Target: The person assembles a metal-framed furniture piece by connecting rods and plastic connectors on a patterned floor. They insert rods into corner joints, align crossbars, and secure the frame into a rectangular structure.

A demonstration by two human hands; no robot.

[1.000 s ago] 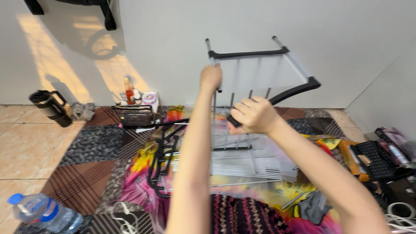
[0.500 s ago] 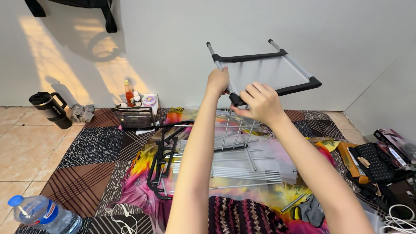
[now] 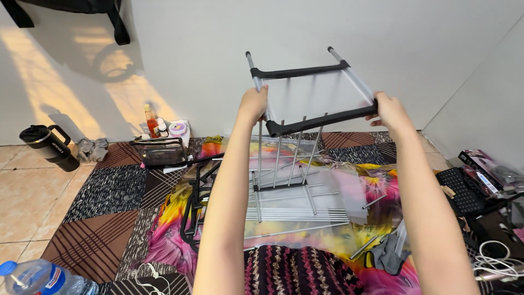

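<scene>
Rack frame (image 3: 314,90): two silver tubes joined by two black crossbars, held up in the air in front of the white wall, above the colourful cloth (image 3: 376,191). Left hand (image 3: 254,104): fingers clamped round the left tube, just by the near crossbar's end. Right hand (image 3: 388,111): closed on the near crossbar's right end, at the right tube. Containers: clear pouch w/ black trim (image 3: 160,151) at the rug's far edge, contents hard to make out; behind it, by the wall, an orange-capped bottle (image 3: 150,119) and a small white tub w/ pink lid (image 3: 177,129). Black mug w/ handle (image 3: 49,147) on the tiled floor left of the rug, grey rag (image 3: 91,148) just beside it. Plastic water bottle (image 3: 46,277) at bottom-left, cut off by the edge, water inside. On the cloth under the frame: wire shelf panel (image 3: 295,205) w/ loose silver rods, black frame parts (image 3: 196,202) to its left. Right edge: black keyboard (image 3: 464,188), boxes and white cable (image 3: 499,262), partly cut off. Knitted dark fabric (image 3: 300,270) at bottom centre, partly hidden between the forearms.
</scene>
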